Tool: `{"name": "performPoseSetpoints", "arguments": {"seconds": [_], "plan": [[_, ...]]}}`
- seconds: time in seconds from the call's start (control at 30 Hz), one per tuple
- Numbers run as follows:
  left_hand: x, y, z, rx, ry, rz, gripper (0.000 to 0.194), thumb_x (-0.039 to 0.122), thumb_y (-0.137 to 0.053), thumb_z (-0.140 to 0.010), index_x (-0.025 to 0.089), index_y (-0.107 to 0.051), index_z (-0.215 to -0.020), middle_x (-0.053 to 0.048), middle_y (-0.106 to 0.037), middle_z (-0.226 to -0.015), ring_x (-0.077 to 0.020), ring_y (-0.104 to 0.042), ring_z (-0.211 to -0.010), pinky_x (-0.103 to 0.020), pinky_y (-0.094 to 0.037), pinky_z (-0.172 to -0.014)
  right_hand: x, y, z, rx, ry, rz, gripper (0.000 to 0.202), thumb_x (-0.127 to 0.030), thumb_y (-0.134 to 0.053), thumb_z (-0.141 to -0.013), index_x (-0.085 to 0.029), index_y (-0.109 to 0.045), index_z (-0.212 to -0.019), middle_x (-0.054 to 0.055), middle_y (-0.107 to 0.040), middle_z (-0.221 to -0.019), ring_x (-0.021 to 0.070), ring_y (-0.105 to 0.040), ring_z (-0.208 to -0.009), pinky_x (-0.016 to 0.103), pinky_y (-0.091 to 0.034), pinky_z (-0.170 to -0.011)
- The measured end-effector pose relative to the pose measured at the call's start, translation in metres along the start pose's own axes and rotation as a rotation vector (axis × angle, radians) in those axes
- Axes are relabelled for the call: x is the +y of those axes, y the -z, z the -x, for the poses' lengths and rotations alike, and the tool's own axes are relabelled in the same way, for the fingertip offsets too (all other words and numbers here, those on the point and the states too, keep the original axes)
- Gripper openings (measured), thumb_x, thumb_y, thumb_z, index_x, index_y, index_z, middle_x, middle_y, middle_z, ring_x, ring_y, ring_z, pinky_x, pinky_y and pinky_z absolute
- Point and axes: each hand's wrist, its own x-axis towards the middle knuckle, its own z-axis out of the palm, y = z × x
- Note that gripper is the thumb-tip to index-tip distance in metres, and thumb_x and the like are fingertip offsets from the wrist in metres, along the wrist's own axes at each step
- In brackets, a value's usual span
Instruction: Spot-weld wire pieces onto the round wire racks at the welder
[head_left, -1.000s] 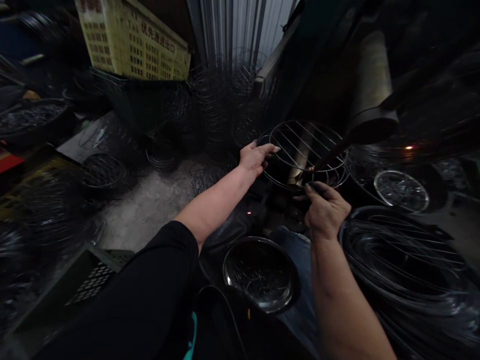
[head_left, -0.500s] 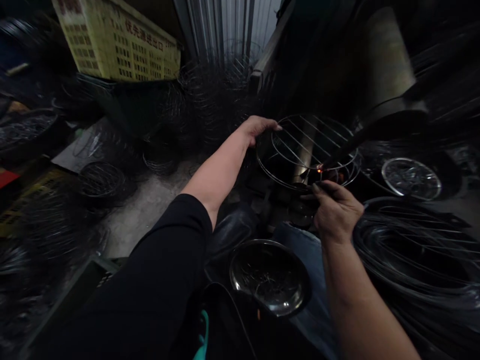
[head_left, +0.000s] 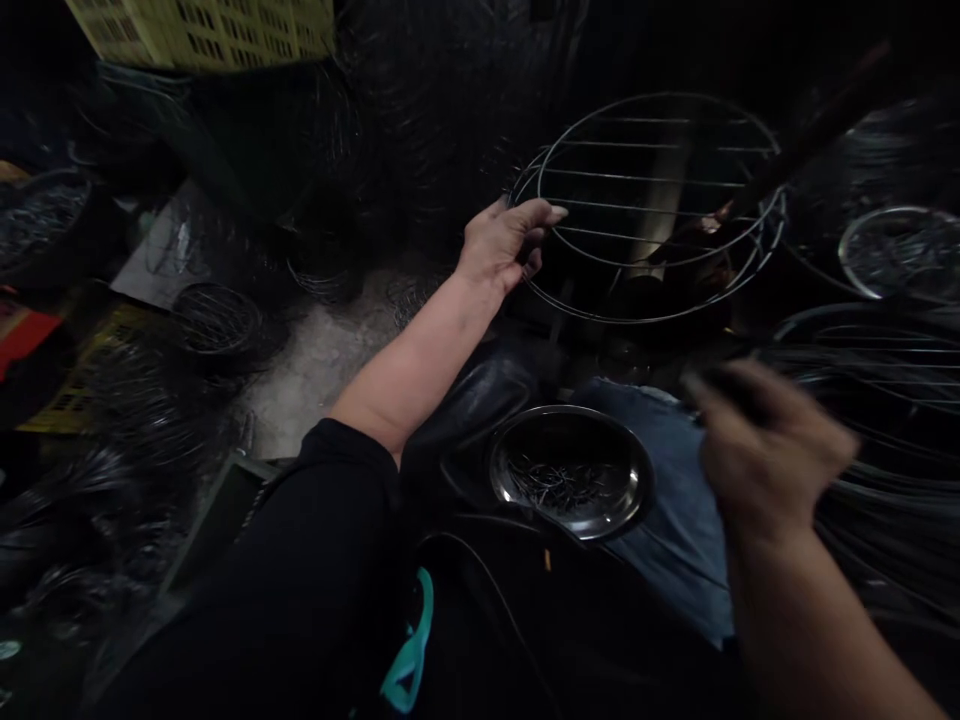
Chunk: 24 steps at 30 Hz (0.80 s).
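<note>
A round wire rack (head_left: 630,208) with parallel bars and two rings stands in front of me, tilted slightly. My left hand (head_left: 504,240) is closed on its left rim, thumb on the upper ring. A dark rod (head_left: 802,150) comes in from the upper right, its reddish tip close to the rack's right part. My right hand (head_left: 772,440) is smeared by motion, below and to the right of the rack and apart from it. Its fingers are curled round something dark that I cannot make out. A shiny metal bowl (head_left: 574,430) with short dark wire pieces rests at my lap.
Coiled wire and rings (head_left: 885,370) lie at the right, below another metal dish (head_left: 862,255) of pieces. At upper left a yellow crate (head_left: 247,35) sits on a dark bin. Wire heaps (head_left: 135,390) cover the left floor, near a red object (head_left: 26,335).
My right hand has pulled away from the rack's front edge, toward me and to the right. The orange glow at the rod's tip has dimmed. The view has tipped downward; my left hand stays at the rack.
</note>
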Motion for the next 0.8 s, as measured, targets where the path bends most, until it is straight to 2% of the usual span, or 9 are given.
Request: {"name": "performPoseSetpoints", "arguments": {"seconds": [0.03, 0.1, 0.17, 0.27, 0.4, 0.5, 0.57, 0.67, 0.8], "plan": [[-0.003, 0.002, 0.005, -0.023, -0.025, -0.026, 0.027, 0.001, -0.074, -0.068, 0.016, -0.053, -0.071, 0.003, -0.052, -0.064, -0.0087, -0.051, -0.064, -0.023, -0.038, -0.063, 0.0, 0.0, 0.019, -0.169, 0.02, -0.027, 0.016, -0.042, -0.067, -0.084, -0.03, -0.077, -0.087, 0.002, -0.075, -0.086, 0.0255, -0.07, -0.081, 0.041, -0.055, -0.079], [-0.007, 0.006, 0.01, -0.062, -0.067, -0.091, 0.025, 0.002, -0.072, -0.072, 0.015, -0.05, -0.073, 0.003, -0.05, -0.066, -0.007, -0.048, -0.063, -0.022, -0.037, -0.063, 0.0, -0.006, 0.052, -0.668, 0.021, 0.08, 0.017, -0.033, -0.063, -0.085, -0.025, -0.078, -0.084, 0.004, -0.076, -0.086, 0.024, -0.072, -0.079, 0.035, -0.055, -0.075], [-0.012, 0.008, 0.013, -0.045, -0.071, -0.098, 0.025, 0.003, -0.072, -0.073, 0.016, -0.05, -0.075, 0.003, -0.051, -0.068, -0.0069, -0.049, -0.064, -0.021, -0.037, -0.063, -0.002, -0.018, 0.075, -0.949, -0.001, 0.394, 0.018, -0.021, -0.06, -0.085, -0.02, -0.078, -0.085, 0.009, -0.076, -0.092, 0.0244, -0.073, -0.081, 0.033, -0.053, -0.072], [-0.017, 0.01, 0.016, -0.033, -0.08, -0.109, 0.026, 0.007, -0.075, -0.071, 0.017, -0.054, -0.081, 0.004, -0.052, -0.067, -0.0079, -0.053, -0.066, -0.019, -0.039, -0.061, -0.009, -0.033, 0.089, -1.05, -0.014, 0.745, 0.025, -0.012, -0.052, -0.088, -0.016, -0.077, -0.086, 0.013, -0.074, -0.097, 0.0232, -0.072, -0.08, 0.03, -0.049, -0.066], [-0.021, 0.014, 0.02, -0.067, -0.102, -0.091, 0.029, 0.008, -0.076, -0.065, 0.019, -0.054, -0.079, 0.005, -0.053, -0.064, -0.0069, -0.052, -0.06, -0.018, -0.038, -0.055, -0.014, -0.03, 0.088, -1.084, -0.006, 0.668, 0.031, -0.009, -0.049, -0.088, -0.019, -0.078, -0.087, 0.009, -0.074, -0.096, 0.0194, -0.072, -0.085, 0.025, -0.047, -0.072], [-0.022, 0.015, 0.022, -0.086, -0.118, -0.061, 0.033, 0.009, -0.077, -0.058, 0.019, -0.051, -0.076, 0.007, -0.054, -0.062, -0.0059, -0.049, -0.055, -0.018, -0.035, -0.051, -0.008, -0.018, 0.078, -1.07, -0.062, 0.453, 0.032, -0.007, -0.05, -0.082, -0.02, -0.079, -0.084, 0.009, -0.077, -0.092, 0.0207, -0.073, -0.089, 0.026, -0.05, -0.079], [-0.021, 0.015, 0.022, -0.095, -0.121, -0.053, 0.034, 0.011, -0.077, -0.054, 0.02, -0.052, -0.076, 0.007, -0.055, -0.061, -0.0063, -0.05, -0.053, -0.018, -0.034, -0.049, -0.003, -0.009, 0.061, -0.963, -0.11, 0.2, 0.029, -0.011, -0.053, -0.078, -0.022, -0.08, -0.083, 0.007, -0.078, -0.089, 0.0223, -0.074, -0.089, 0.028, -0.054, -0.08], [-0.022, 0.012, 0.023, -0.108, -0.133, -0.062, 0.036, 0.012, -0.077, -0.051, 0.02, -0.054, -0.078, 0.007, -0.056, -0.061, -0.0067, -0.051, -0.051, -0.019, -0.035, -0.047, -0.001, 0.001, 0.017, -0.6, -0.129, -0.145, 0.02, -0.032, -0.066, -0.073, -0.025, -0.081, -0.084, 0.005, -0.078, -0.08, 0.0247, -0.074, -0.077, 0.034, -0.059, -0.073], [-0.02, 0.007, 0.026, -0.107, -0.151, -0.071, 0.039, 0.013, -0.079, -0.048, 0.02, -0.054, -0.077, 0.007, -0.057, -0.063, -0.0067, -0.052, -0.053, -0.019, -0.037, -0.047, -0.018, -0.003, -0.05, -0.114, -0.093, -0.196, 0.024, -0.044, -0.075, -0.07, -0.025, -0.082, -0.083, 0.004, -0.077, -0.076, 0.0237, -0.072, -0.07, 0.034, -0.06, -0.066]]}}
